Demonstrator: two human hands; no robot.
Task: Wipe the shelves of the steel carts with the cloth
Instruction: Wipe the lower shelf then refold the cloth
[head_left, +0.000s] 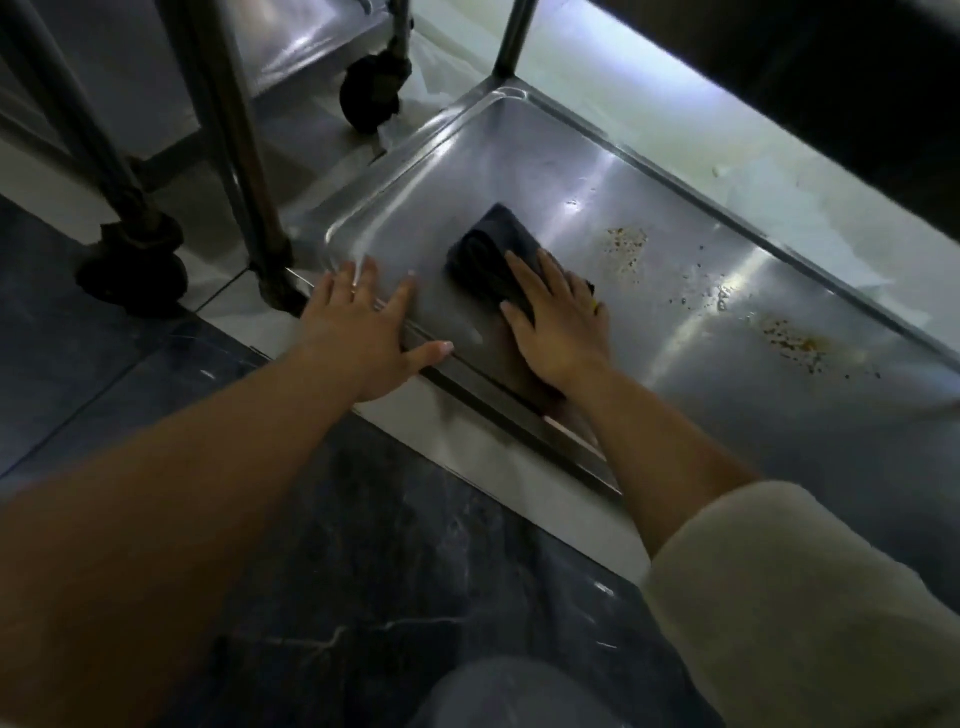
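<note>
Now the right hand (558, 325) presses the dark cloth (493, 260) flat on the shelf (675, 291).
Left hand (363, 332) rests spread on the shelf edge, holding nothing.

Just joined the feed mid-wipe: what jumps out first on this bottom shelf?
The right hand presses flat on a dark folded cloth near the front left of the steel shelf. To its right, crusty brownish stains and a second patch remain unwiped. The left hand rests spread on the shelf's front left rim, beside the cart leg.
</note>
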